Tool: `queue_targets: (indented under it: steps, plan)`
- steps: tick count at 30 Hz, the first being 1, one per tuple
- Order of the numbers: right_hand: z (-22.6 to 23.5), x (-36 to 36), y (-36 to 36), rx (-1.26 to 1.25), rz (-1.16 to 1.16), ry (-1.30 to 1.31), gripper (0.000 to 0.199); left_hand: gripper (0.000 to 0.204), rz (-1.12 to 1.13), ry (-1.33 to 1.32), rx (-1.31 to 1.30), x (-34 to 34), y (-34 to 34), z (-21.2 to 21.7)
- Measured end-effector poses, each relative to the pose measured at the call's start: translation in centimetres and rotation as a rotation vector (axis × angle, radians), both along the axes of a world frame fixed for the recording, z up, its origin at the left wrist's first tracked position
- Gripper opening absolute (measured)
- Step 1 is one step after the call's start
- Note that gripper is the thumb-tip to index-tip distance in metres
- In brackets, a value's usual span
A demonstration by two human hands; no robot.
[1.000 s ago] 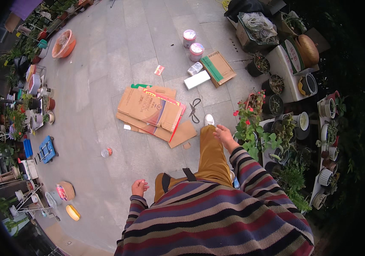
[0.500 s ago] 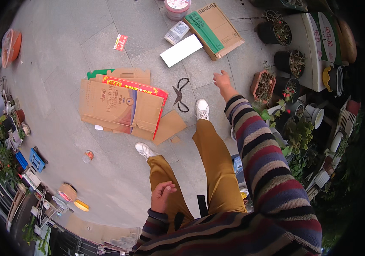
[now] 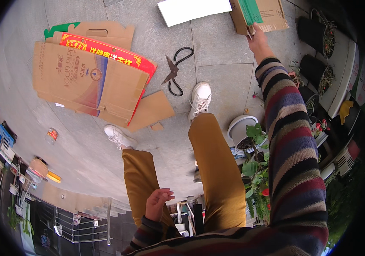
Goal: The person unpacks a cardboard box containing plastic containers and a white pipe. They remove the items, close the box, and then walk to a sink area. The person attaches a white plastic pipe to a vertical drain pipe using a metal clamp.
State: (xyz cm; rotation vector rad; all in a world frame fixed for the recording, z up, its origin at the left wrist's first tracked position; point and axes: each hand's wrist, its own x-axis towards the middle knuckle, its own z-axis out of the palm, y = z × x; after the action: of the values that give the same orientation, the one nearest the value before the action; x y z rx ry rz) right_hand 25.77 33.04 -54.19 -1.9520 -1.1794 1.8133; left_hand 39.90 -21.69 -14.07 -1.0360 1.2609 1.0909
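A flat brown cardboard box [image 3: 271, 12] with a green band lies at the top right, cut off by the frame's edge. My right hand [image 3: 259, 42] reaches out to its near edge, the thumb on top and the fingers closed at the corner. Close to my left thigh hovers my left hand [image 3: 157, 204], its fingers loosely curled together and nothing visible in them. Black-handled scissors [image 3: 172, 71] rest on the paving with their blades apart. Left of them is a stack of flattened cardboard [image 3: 75, 79], with a red printed sheet [image 3: 148, 67] among its layers.
A white rectangular slab or box [image 3: 194, 10] lies left of the box. Potted plants [image 3: 317, 36] line the right side, and a grey-white pot [image 3: 239, 128] stands by my right leg. A loose cardboard piece [image 3: 157, 109] and a small jar [image 3: 51, 135] are on the ground.
My right hand has gone from open above the paving to a grip on the box's near corner. The view has tipped lower and closer; my left hand stays by my thigh.
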Motion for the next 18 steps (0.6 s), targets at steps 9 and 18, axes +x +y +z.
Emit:
queue_targets:
  steps: [9,18]
  plan:
    - [10.9,1.9,-3.5,0.275,-0.199,0.19,0.028,0.025,0.086,0.052,0.028,-2.5,0.4,0.3]
    - [29.1,8.3,-16.6,0.318,0.016,0.214,0.03,0.044,0.05,0.249,0.198,-9.0,0.0,-3.7]
